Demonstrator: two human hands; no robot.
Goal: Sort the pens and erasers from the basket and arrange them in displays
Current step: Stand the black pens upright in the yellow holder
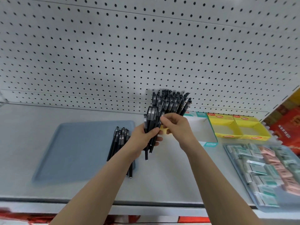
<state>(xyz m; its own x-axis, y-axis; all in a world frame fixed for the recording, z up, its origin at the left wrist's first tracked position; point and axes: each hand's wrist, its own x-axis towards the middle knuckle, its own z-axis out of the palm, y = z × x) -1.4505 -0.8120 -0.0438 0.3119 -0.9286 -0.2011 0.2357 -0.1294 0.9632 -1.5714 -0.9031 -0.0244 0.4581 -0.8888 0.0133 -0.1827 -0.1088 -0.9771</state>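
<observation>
Blue tray (73, 148), left of centre on the shelf (170, 181): loose black pens (119, 140) lie along its right side.

Left hand (142, 140) over the tray's right edge, fingers (156, 130) clenched round a bundle of pens (151, 120), caps up.

Right hand (177, 127) touching the bundle, fingertips (164, 118) pinching one pen near its cap.

Behind, by the shelf's rear edge: upright pens (172, 99) in a white-teal display box (209, 137).

Yellow display box (240, 127) further right, looks unfilled.

Erasers (266, 169) in a grey basket (238, 174) at the right front corner.

Handling, my guess: pens are light, stiff and smooth, so they slide in a loose bundle. Grip mid-barrel and pull singles by the cap end. Erasers are soft and wrapped; pinch them by the sides.
</observation>
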